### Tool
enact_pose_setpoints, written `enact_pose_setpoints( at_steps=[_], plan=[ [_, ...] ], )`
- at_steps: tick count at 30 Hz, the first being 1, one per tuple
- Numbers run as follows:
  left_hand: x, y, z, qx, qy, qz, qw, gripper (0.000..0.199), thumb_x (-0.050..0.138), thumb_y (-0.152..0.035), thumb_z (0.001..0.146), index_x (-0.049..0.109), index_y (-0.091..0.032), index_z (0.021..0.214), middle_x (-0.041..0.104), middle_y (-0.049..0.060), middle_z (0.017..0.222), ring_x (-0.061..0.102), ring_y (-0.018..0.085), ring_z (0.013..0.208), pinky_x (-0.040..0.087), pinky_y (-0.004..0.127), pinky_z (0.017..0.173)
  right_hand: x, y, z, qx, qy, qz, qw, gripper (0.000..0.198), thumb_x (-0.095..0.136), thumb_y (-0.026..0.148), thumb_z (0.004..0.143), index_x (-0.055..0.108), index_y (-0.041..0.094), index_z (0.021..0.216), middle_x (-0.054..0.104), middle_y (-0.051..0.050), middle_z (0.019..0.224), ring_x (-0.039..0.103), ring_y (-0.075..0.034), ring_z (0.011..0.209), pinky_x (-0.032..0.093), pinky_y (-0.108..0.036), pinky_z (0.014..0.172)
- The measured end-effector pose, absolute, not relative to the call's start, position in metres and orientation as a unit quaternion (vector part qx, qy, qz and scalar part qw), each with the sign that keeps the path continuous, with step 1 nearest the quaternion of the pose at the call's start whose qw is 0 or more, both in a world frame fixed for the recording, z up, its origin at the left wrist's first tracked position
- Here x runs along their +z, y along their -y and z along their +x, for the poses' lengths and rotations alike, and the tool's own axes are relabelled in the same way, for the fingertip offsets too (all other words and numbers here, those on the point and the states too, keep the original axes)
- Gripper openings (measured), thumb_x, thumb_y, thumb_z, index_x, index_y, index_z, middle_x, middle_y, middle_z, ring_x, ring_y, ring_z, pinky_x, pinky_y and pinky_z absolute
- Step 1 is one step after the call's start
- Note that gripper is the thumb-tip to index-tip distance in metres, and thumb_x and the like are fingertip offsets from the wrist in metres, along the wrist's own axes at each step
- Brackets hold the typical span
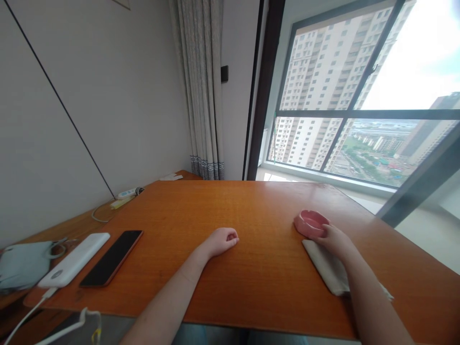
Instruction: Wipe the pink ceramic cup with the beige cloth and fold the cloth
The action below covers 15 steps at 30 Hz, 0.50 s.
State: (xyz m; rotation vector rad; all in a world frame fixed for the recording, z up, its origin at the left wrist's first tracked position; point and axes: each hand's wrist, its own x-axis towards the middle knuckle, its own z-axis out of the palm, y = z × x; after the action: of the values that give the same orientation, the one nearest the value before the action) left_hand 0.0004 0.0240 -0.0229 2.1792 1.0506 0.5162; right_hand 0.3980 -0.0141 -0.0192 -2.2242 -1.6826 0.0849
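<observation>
A: What lies nearest?
B: A folded cloth (323, 269) at the lower right of the frame, flat on the surface (251, 278), partly hidden by the right arm (370, 287). A phone (112, 258) lies at the lower left.
A: And the hands?
B: The left hand (223, 241) rests near the centre, curled loosely, digits together, with nothing visible in it. The right hand (334, 241) is clamped on the near-right edge of a pink dish (309, 223), right of centre, just beyond the cloth.
A: How would the dish handle?
B: Stiff, I'd judge, with a fair weight for its size; perhaps glazed, so slightly slippery, and breakable if ceramic. The thick wall is the place to hold, thumb and fingers on either side.
A: Which way does it point?
B: Its opening faces up; whether its base touches the surface, I can't tell. It's roughly round, so I can't pick out a long axis. The cloth's runs from upper left to lower right.
A: Farther off?
B: A window (347, 114), upper right.
</observation>
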Motion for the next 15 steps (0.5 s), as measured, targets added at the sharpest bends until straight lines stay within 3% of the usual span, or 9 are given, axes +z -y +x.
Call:
enact_pose_setpoints(
  at_steps=[5,8,10,12,15],
  plan=[
    [-0.022,-0.022,0.002,0.217,-0.39,0.841,0.307,0.027,0.048,-0.037,0.084,0.064,-0.016,0.089,0.061,0.003,0.076,0.053,0.014,0.067,0.042,0.024,0.062,-0.006,0.016,0.365,-0.019,0.611,-0.759,0.225,0.026,0.061,0.044,0.069,0.061,0.019,0.076,0.06,-0.01,0.097,0.06,-0.023,0.081,0.045,-0.032,0.067],
    [-0.018,-0.017,0.006,0.285,-0.367,0.841,0.277,0.04,0.054,-0.037,0.083,0.055,-0.02,0.118,0.06,0.008,0.108,0.056,0.018,0.092,0.047,0.029,0.079,0.002,0.017,0.321,0.004,0.66,-0.711,0.244,0.021,0.063,0.037,0.07,0.061,0.019,0.08,0.056,-0.011,0.111,0.06,-0.024,0.09,0.046,-0.032,0.073],
    [-0.013,-0.012,0.008,0.316,-0.353,0.846,0.247,0.064,0.061,-0.04,0.079,0.039,-0.024,0.136,0.044,0.012,0.136,0.045,0.023,0.12,0.041,0.037,0.097,0.005,0.018,0.289,0.046,0.696,-0.674,0.245,0.019,0.065,0.033,0.07,0.06,0.018,0.081,0.055,-0.011,0.116,0.059,-0.023,0.095,0.046,-0.032,0.076],
    [-0.006,-0.006,0.01,0.314,-0.339,0.862,0.21,0.079,0.067,-0.042,0.074,0.029,-0.027,0.143,0.025,0.011,0.149,0.027,0.027,0.135,0.03,0.045,0.108,0.006,0.02,0.257,0.086,0.717,-0.649,0.24,0.019,0.068,0.029,0.067,0.06,0.018,0.081,0.054,-0.009,0.118,0.059,-0.022,0.096,0.046,-0.031,0.079],
    [0.003,0.002,0.009,0.289,-0.309,0.892,0.161,0.069,0.07,-0.037,0.073,0.041,-0.026,0.135,0.019,0.009,0.152,0.015,0.029,0.14,0.023,0.05,0.112,0.007,0.024,0.218,0.132,0.726,-0.63,0.242,0.022,0.07,0.028,0.066,0.062,0.019,0.084,0.055,-0.007,0.115,0.059,-0.02,0.093,0.046,-0.029,0.077]
  ],
)
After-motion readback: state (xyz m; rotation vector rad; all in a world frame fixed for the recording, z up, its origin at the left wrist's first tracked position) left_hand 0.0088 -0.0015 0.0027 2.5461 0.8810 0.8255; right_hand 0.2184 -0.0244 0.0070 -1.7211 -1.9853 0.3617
